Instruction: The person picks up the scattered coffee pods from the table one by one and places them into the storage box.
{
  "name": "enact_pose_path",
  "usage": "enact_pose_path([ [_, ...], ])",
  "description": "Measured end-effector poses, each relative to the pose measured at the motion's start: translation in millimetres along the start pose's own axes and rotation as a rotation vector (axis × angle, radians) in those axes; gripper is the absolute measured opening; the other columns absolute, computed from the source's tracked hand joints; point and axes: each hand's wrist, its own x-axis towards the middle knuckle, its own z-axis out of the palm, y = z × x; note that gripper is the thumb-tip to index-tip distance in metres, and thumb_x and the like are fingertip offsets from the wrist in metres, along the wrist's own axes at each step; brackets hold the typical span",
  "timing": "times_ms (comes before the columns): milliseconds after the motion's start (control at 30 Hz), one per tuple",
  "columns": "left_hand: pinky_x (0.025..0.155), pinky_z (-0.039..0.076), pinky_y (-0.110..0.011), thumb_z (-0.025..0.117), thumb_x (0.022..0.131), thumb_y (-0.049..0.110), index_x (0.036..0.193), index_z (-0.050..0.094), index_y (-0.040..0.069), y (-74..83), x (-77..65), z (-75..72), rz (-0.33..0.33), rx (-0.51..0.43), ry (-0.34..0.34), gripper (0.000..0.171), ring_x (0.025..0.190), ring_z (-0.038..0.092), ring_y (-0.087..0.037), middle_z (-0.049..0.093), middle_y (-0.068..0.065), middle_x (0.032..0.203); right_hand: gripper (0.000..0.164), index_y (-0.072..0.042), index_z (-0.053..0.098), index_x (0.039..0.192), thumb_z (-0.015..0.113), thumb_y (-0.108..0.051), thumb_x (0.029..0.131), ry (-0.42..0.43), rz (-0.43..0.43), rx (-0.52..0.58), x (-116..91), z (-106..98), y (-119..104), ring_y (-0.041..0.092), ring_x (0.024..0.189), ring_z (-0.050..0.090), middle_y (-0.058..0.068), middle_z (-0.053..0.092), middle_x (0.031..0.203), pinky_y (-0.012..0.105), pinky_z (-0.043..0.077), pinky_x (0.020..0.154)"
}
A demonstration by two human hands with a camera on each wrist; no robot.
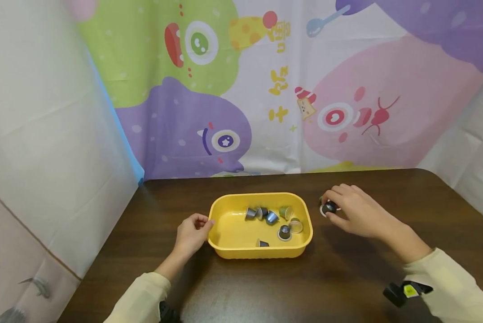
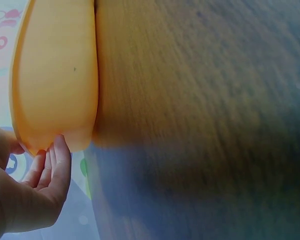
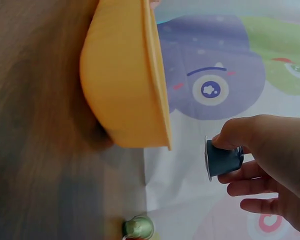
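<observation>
A yellow plastic tub [image 1: 229, 252] sits on the dark wooden table. Its left rim is between the thumb and fingers of my left hand [image 1: 191, 234]; the left wrist view shows those fingers [image 2: 61, 165] along the outside of the wall. To the right of the tub, my right hand [image 1: 356, 211] pinches a dark coffee capsule [image 3: 225, 158] between thumb and fingers, its flat foil rim facing the tub. Inside the tub lie several capsules, among them a blue one [image 1: 271, 218], a pale green one [image 1: 285, 212] and a black one [image 1: 284, 232].
A green capsule [image 3: 140, 227] lies on the table beyond the tub, below the right hand in the right wrist view. The table [image 1: 241, 287] ends at a cartoon-print curtain [image 1: 274, 148] behind, with pale cloth [image 1: 55, 112] hanging at the left.
</observation>
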Motion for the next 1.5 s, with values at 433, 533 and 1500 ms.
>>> enact_pose_path([
  [433, 0.062, 0.046, -0.019, 0.067, 0.088, 0.019, 0.091, 0.066, -0.001, -1.5, -1.7, -0.3, 0.013, 0.015, 0.004, 0.020, 0.077, 0.060, -0.019, 0.067, -0.014, 0.085, 0.022, -0.015, 0.063, 0.093, 0.077, -0.021, 0.077, -0.075, 0.032, 0.033, 17.1, -6.4, -6.0, 0.012, 0.081, 0.052, -0.005, 0.059, 0.083, 0.036, 0.047, 0.078],
  [533, 0.062, 0.046, -0.019, 0.067, 0.088, 0.018, 0.091, 0.066, -0.001, -0.9, -2.3, -0.1, 0.013, 0.012, 0.002, 0.020, 0.077, 0.060, -0.019, 0.066, -0.014, 0.085, 0.021, -0.016, 0.063, 0.092, 0.077, -0.021, 0.077, -0.081, 0.031, 0.037, 19.7, -6.7, -6.8, 0.011, 0.079, 0.051, -0.006, 0.058, 0.081, 0.034, 0.046, 0.076],
  [1500, 0.061, 0.046, -0.019, 0.067, 0.088, 0.020, 0.091, 0.066, -0.001, 1.5, -3.2, 0.0, 0.018, 0.005, 0.016, 0.021, 0.076, 0.059, -0.017, 0.067, -0.014, 0.085, 0.018, -0.015, 0.064, 0.100, 0.071, -0.021, 0.084, -0.343, 0.059, 0.134, 54.9, -2.5, -20.5, 0.011, 0.083, 0.054, -0.004, 0.062, 0.091, 0.034, 0.049, 0.078],
])
